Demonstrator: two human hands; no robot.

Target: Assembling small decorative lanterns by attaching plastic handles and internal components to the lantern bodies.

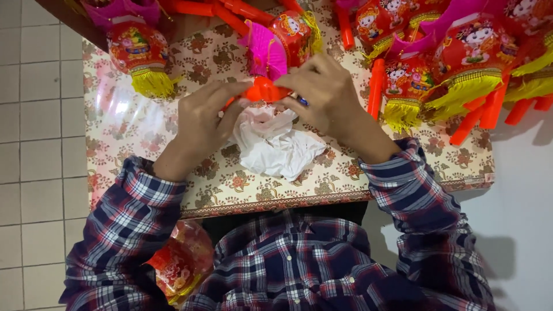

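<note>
Nearest, a crumpled white cloth (276, 147) lies on the patterned table (403, 167). Just beyond at 12 o'clock, the left hand (201, 124) and right hand (322, 98) pinch an orange plastic piece (262, 89) from both ends, apparently mid-assembly. Farther, finished red lanterns (466, 52) crowd 2 o'clock; next seems careful alignment with steady fingers.

Long-sleeved plaid shirt (299, 259) in navy, red and white, cuffs buttoned

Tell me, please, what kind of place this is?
Probably a small craft workplace at home: finished red lanterns with yellow fringes crowd a table under a flowered cloth, and both hands hold an orange plastic piece.
</note>
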